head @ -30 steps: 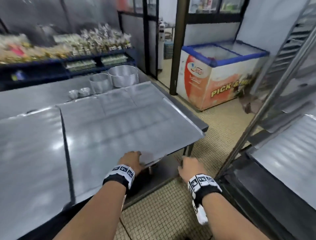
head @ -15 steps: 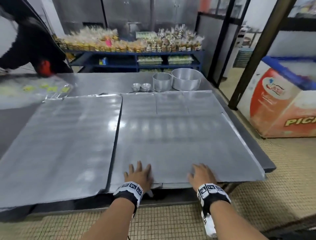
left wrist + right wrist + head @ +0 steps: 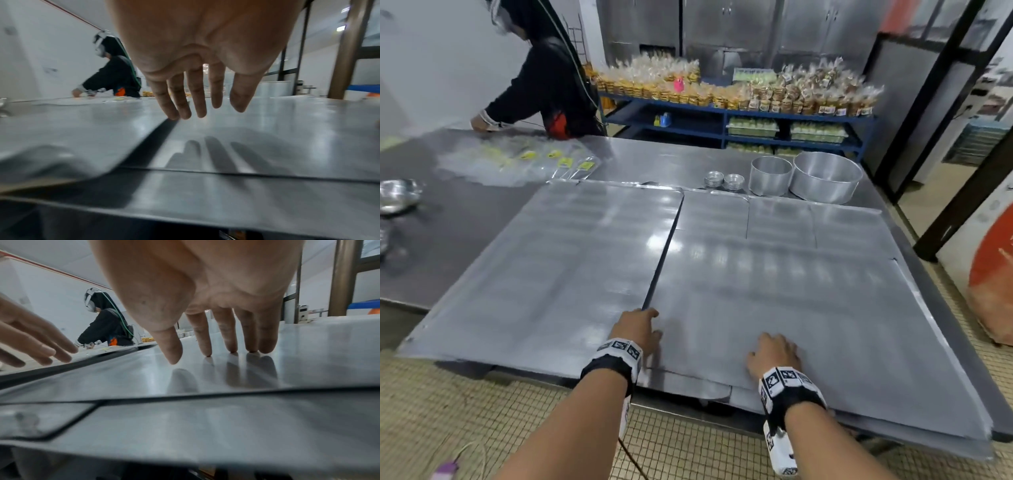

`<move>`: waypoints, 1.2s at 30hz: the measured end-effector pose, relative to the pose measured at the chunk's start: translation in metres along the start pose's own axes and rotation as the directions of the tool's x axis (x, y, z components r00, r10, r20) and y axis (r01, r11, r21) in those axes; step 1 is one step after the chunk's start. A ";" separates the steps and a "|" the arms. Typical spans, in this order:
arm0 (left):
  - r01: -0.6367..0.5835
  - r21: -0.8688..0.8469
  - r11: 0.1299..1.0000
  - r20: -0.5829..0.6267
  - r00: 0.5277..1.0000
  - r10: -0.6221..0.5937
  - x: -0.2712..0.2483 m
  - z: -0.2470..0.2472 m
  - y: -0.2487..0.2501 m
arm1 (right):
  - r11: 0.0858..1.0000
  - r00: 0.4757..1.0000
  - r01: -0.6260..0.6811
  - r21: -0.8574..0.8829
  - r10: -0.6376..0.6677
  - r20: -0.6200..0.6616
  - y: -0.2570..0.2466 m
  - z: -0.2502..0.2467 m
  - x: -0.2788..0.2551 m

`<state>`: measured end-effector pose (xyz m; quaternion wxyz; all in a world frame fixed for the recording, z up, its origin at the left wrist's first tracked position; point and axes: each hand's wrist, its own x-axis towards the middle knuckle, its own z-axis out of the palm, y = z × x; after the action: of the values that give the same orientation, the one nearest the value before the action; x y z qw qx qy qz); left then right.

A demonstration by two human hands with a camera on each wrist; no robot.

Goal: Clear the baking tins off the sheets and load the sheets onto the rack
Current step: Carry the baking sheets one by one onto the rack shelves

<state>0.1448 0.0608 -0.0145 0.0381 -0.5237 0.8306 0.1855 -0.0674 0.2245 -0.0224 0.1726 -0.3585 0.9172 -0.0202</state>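
Observation:
Two stacks of large flat metal sheets lie side by side on the steel table: the left stack and the right stack. My left hand hovers flat over the near left corner of the right stack, fingers straight, beside the dark gap between the stacks. My right hand has its straight fingertips touching the top sheet near its front edge. Two round baking tins and small fluted tins stand on the table behind the sheets.
Another person in black works at the table's far left over clear plastic bags. A metal bowl sits far left. Blue shelves of packed goods stand behind. A dark post and an orange freezer are on the right.
My view swung left from the rack and freezer to the table. Both hands moved from the sheet's front edge onto its top and shifted left, toward the gap.

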 end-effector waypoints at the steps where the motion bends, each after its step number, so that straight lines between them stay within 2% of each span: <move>1: 0.051 0.012 0.999 0.002 0.999 -0.051 0.002 -0.005 -0.017 | 1.000 1.000 0.021 0.013 -0.021 0.012 -0.015 0.001 0.000; 5: 0.231 0.010 0.973 0.022 0.973 -0.231 0.002 -0.027 -0.086 | 0.991 0.993 0.093 0.095 -0.100 0.069 -0.084 0.006 -0.003; 9: 0.277 0.000 0.961 0.040 0.960 -0.276 0.010 -0.036 -0.155 | 0.961 0.979 0.117 0.250 -0.154 0.135 -0.161 0.011 -0.010; 11: 0.258 -0.015 0.966 0.041 0.965 -0.257 0.009 -0.044 -0.176 | 0.922 0.971 0.066 0.383 -0.147 0.188 -0.197 0.016 -0.013; 14: 0.196 -0.007 0.981 0.071 0.978 -0.195 0.007 -0.056 -0.195 | 0.827 0.969 -0.096 0.555 -0.050 0.242 -0.239 0.027 -0.017; 17: 0.143 -0.051 0.988 0.105 0.985 -0.137 0.014 -0.064 -0.217 | 0.763 0.961 -0.212 0.610 0.048 0.274 -0.264 0.036 -0.020; 20: 0.164 -0.086 0.983 0.055 0.986 -0.160 0.018 -0.070 -0.242 | 0.761 0.953 -0.261 0.594 0.104 0.286 -0.273 0.042 -0.017; 23: 0.262 -0.098 0.960 -0.027 0.964 -0.266 0.021 -0.079 -0.273 | 0.793 0.945 -0.276 0.543 0.121 0.304 -0.273 0.042 -0.013; 25: 0.338 -0.090 0.937 -0.051 0.938 -0.343 0.022 -0.086 -0.294 | 0.846 0.954 -0.250 0.472 0.130 0.271 -0.270 0.035 -0.019; 27: 0.416 -0.074 0.906 -0.026 0.908 -0.419 0.023 -0.091 -0.311 | 0.862 0.956 -0.236 0.449 0.122 0.268 -0.268 0.032 -0.025; 28: 0.456 -0.062 0.888 -0.003 0.890 -0.457 0.023 -0.092 -0.317 | 0.911 0.957 -0.203 0.360 0.107 0.269 -0.265 0.031 -0.029; 30: 0.531 -0.070 0.844 0.057 0.847 -0.529 0.023 -0.089 -0.327 | 0.922 0.939 -0.261 0.287 0.174 0.297 -0.251 0.039 -0.025; 32: 0.591 -0.110 0.799 0.107 0.806 -0.582 0.026 -0.080 -0.334 | 0.943 0.952 -0.225 0.245 0.160 0.260 -0.236 0.052 -0.015; 34: 0.607 -0.136 0.783 0.139 0.794 -0.592 0.026 -0.074 -0.336 | 0.934 0.938 -0.242 0.263 0.156 0.310 -0.222 0.061 -0.009; 36: 0.618 -0.131 0.775 0.134 0.786 -0.604 0.022 -0.073 -0.338 | 0.910 0.936 -0.275 0.311 0.180 0.302 -0.223 0.047 -0.032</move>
<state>0.4428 -0.1127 -0.0433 0.0870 -0.7580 0.5944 0.2542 0.1147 0.0842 -0.0207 0.3560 -0.2115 0.9032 -0.1134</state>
